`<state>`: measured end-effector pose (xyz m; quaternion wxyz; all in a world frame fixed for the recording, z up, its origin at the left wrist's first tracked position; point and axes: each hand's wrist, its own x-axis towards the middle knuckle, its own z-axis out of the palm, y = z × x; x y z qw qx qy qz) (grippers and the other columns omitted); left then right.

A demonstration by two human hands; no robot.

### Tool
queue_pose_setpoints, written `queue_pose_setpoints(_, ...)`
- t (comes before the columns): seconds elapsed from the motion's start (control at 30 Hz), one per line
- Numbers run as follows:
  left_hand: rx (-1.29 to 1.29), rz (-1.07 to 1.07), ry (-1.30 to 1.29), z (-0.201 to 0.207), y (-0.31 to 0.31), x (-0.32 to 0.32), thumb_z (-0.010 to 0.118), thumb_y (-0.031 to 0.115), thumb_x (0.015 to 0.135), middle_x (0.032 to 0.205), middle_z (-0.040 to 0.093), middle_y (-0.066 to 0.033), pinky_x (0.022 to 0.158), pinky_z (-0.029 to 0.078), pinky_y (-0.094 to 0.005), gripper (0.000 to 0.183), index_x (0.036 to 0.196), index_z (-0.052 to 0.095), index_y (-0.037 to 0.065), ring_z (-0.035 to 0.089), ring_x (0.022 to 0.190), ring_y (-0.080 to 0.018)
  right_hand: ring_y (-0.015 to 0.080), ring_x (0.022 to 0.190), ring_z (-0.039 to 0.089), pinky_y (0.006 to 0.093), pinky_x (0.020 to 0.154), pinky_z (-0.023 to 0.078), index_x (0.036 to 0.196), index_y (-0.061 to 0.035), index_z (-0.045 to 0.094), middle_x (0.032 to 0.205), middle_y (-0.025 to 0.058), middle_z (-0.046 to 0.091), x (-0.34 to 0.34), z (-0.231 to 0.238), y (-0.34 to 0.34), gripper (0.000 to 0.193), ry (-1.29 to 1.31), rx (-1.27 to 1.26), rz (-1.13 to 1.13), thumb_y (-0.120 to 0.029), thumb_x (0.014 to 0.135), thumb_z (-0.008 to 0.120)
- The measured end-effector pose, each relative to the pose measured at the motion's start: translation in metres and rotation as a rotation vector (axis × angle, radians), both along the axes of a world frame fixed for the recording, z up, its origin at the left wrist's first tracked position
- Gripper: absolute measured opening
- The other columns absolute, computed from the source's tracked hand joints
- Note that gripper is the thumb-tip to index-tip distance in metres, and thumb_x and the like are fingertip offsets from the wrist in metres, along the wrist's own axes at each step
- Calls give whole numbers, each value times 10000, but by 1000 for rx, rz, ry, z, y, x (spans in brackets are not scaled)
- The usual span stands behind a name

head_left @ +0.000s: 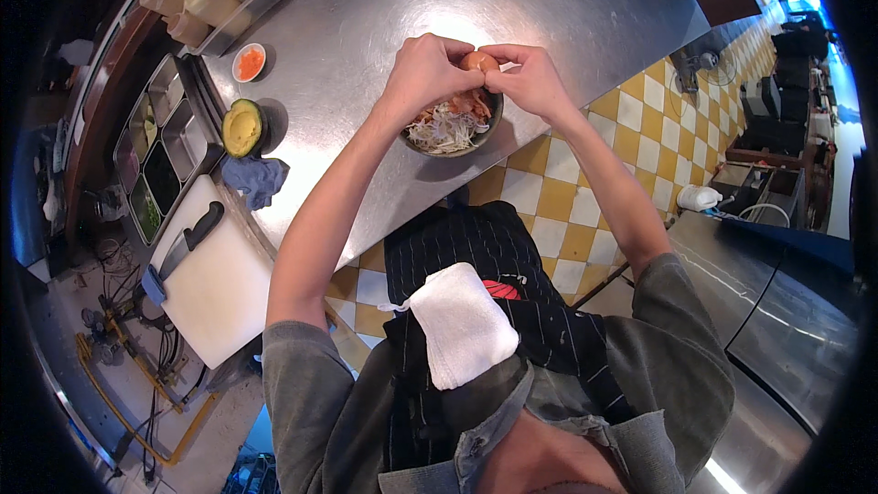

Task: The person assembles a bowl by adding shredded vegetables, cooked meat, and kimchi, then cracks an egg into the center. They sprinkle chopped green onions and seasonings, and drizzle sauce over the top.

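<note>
Both my hands hold a brown egg [478, 61] over the far part of a bowl [468, 150]. My left hand [428, 71] grips it from the left, with thumb and fingers curled round. From the right, my right hand [529, 80] pinches the same egg, its fingertips meeting those of the left. Whether the shell is cracked, I cannot tell. In the bowl lie pale shredded strands [443, 132] at the near side and reddish-brown pieces [471, 104] towards the egg. The hands hide part of the bowl's far rim.
The bowl stands near the steel counter's [338, 73] edge. To the left are a small orange-filled dish [249, 62], an avocado half [242, 128], a blue cloth [255, 181], ingredient pans [189, 139] and squeeze bottles [212, 4]. A knife [190, 240] lies on a white cutting board [224, 284].
</note>
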<state>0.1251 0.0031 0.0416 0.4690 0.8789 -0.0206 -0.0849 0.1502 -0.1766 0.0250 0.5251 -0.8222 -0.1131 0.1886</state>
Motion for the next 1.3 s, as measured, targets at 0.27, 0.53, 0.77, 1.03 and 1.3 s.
queue_pose_setpoints(0.27, -54, -52, -32, -16, 0, 0, 705, 281, 638, 799, 702, -149, 690, 541, -309, 440, 1009, 708, 45, 688, 712, -215, 179, 804, 679, 269, 713, 533, 1080, -15, 661, 957, 125, 692, -11, -17, -4, 383, 2, 22, -96, -178, 734, 676)
queue_pose_setpoints(0.53, -70, -60, -50, -16, 0, -2, 673, 244, 660, 788, 699, -145, 683, 536, -304, 379, 993, 715, 68, 682, 697, -222, 198, 812, 683, 276, 718, 541, 1091, -14, 655, 970, 139, 689, -24, -11, 5, 385, -34, 29, -168, -162, 736, 662)
queue_pose_setpoints(0.77, -121, -122, -100, -24, 0, 1, 677, 219, 659, 754, 691, -153, 660, 532, -302, 396, 1016, 702, 50, 677, 672, -213, 215, 818, 685, 289, 717, 545, 1125, 4, 628, 986, 166, 672, -32, -18, 3, 418, -102, -1, -218, -152, 737, 640)
queue_pose_setpoints(1.03, -30, -231, -257, -25, 5, 7, 673, 186, 657, 719, 677, -157, 643, 523, -314, 420, 1048, 684, 32, 656, 631, -233, 255, 743, 665, 324, 694, 541, 1110, 20, 623, 924, 180, 629, -46, -18, 14, 433, -377, -108, -289, -148, 712, 645)
queue_pose_setpoints(1.3, -13, -240, -247, -28, 6, 7, 678, 199, 658, 834, 679, -168, 769, 502, -349, 437, 1066, 679, 42, 621, 833, -282, 267, 758, 654, 338, 705, 535, 1109, 23, 617, 939, 180, 628, -48, -16, 18, 433, -392, -138, -308, -148, 713, 643)
